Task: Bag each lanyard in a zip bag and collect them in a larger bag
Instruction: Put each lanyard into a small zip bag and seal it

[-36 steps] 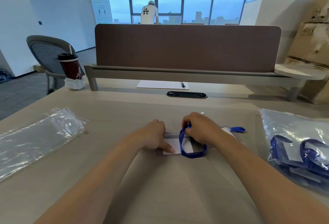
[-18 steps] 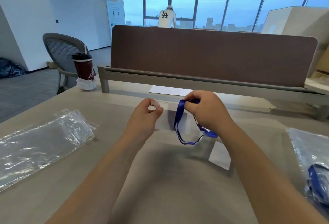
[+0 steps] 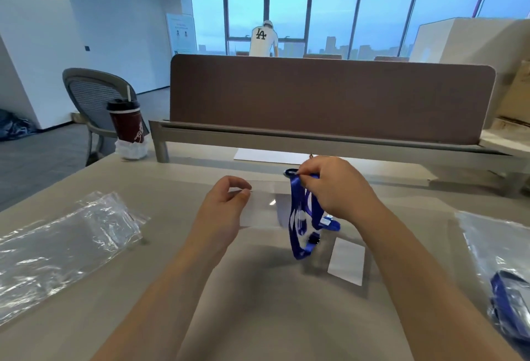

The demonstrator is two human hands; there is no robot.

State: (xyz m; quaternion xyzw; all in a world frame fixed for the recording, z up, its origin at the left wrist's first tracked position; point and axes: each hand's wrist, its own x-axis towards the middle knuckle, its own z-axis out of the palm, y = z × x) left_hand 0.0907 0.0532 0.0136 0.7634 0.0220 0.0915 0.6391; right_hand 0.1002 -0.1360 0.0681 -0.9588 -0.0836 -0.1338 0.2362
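A small clear zip bag (image 3: pixel 259 207) is held up above the desk between my hands. My left hand (image 3: pixel 226 205) pinches its top left edge. My right hand (image 3: pixel 334 188) pinches the folded blue lanyard (image 3: pixel 301 217) at the bag's right end; the strap hangs down in loops with a black clip near the bottom. A white card (image 3: pixel 347 264) lies flat on the desk below my right hand. I cannot tell how much of the lanyard is inside the bag.
A pile of empty clear bags (image 3: pixel 60 248) lies at the left. A larger clear bag (image 3: pixel 499 269) with blue lanyards sits at the right edge. A dark red cup (image 3: pixel 126 124) stands far left, a brown divider (image 3: pixel 329 96) behind, a sheet of paper (image 3: pixel 266 156) under it.
Both hands lifted the zip bag and lanyard off the desk. The white card now lies apart on the desk. My view tilted upward.
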